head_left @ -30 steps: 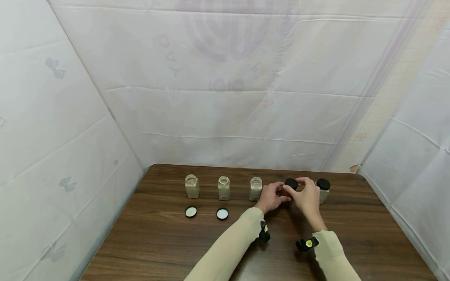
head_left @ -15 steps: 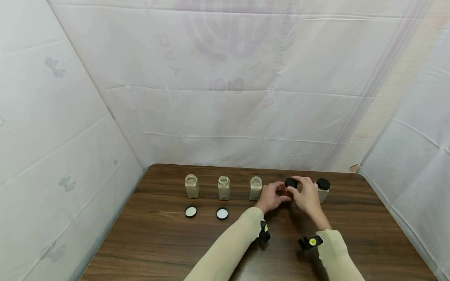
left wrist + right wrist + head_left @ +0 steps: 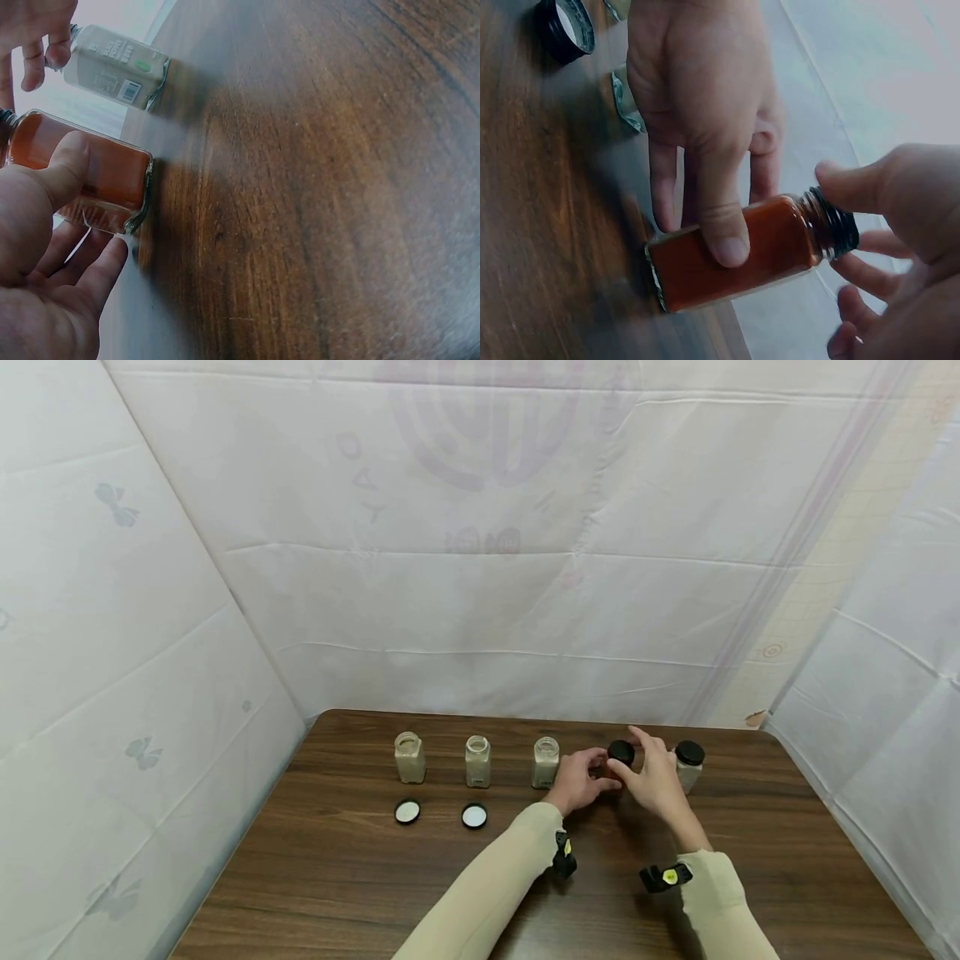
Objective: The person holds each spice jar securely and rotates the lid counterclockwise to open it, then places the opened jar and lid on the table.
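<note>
A square glass jar of red-orange powder (image 3: 772, 240) stands on the table in the head view, between my two hands. My left hand (image 3: 576, 782) grips its body, thumb on one side and fingers on the other. The jar's black lid (image 3: 621, 752) sits on its threaded neck. Around that lid my right hand (image 3: 655, 781) has its thumb and curled fingers, the thumb touching its edge. In the head view the right index finger reaches up behind the lid. A capped jar of pale powder (image 3: 689, 768) stands just right of my right hand.
Three uncapped jars of pale powder, a left one (image 3: 410, 760), a middle one (image 3: 477, 764) and a right one (image 3: 545, 765), line the table's (image 3: 337, 877) back. Two upturned lids lie in front, one left (image 3: 407, 812), one right (image 3: 474, 816). White cloth walls (image 3: 450, 610) enclose the table.
My right hand has shifted slightly right and turned about the lid, its index finger now straighter and raised. The left hand and jar have stayed in place.
</note>
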The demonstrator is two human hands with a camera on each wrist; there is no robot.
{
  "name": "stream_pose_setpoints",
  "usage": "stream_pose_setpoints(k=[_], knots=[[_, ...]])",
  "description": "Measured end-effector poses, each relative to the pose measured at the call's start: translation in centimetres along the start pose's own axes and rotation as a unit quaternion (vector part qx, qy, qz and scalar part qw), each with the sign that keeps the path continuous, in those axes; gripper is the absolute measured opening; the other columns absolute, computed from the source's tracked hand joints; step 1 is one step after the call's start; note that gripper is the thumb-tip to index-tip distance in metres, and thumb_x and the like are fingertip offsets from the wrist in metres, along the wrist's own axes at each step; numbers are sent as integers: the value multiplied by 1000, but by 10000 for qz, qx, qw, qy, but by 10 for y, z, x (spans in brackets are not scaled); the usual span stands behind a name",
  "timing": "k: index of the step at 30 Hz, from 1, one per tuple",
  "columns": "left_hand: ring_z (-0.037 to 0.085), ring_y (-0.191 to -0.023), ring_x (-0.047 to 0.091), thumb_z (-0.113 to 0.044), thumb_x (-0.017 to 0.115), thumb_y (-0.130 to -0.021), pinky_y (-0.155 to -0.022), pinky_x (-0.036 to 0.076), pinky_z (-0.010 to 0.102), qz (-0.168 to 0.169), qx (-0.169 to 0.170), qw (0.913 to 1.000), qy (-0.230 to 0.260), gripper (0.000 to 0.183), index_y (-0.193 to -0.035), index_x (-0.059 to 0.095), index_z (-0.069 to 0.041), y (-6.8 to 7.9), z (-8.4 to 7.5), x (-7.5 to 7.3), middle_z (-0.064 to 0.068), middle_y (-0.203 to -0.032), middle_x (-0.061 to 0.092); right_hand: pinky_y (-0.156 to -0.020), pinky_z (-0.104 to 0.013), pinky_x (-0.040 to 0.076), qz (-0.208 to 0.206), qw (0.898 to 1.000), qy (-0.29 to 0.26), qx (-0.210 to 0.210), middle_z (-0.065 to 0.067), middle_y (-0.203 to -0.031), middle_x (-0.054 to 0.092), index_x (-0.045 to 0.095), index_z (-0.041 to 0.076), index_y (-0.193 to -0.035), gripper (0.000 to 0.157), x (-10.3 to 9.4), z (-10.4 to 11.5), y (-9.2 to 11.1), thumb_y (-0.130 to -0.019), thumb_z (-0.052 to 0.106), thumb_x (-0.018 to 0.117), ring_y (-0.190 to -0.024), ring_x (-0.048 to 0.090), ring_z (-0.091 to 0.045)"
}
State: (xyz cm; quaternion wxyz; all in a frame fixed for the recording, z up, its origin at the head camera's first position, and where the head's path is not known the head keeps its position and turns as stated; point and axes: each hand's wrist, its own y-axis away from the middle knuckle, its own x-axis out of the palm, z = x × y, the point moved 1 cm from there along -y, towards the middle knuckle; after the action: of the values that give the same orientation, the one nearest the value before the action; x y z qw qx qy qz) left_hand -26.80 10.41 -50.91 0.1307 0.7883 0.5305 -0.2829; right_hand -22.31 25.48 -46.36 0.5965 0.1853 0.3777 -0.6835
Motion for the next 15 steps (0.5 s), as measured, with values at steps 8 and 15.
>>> stream_pose_setpoints(k=[8, 15], knots=[[13, -112, 68, -28, 82, -91, -92, 55, 27, -68, 185, 9998, -39, 44, -131, 69, -15, -1, 1, 0, -1, -119, 75, -104, -62, 30, -844, 9948, -108, 567, -29, -110, 62, 59, -7, -124, 54, 8, 3, 0, -89, 26, 84, -106, 54, -44], [13, -111, 68, -30, 82, -90, -94, 54, 27, -124, 204, 9996, -164, 43, -129, 70, -16, -1, 1, 0, 0, -118, 75, -97, -58, 35, -1100, 9916, 5, 686, -27, -104, 64, 60, -7, -118, 54, 14, 6, 0, -84, 26, 88, -98, 56, -44]])
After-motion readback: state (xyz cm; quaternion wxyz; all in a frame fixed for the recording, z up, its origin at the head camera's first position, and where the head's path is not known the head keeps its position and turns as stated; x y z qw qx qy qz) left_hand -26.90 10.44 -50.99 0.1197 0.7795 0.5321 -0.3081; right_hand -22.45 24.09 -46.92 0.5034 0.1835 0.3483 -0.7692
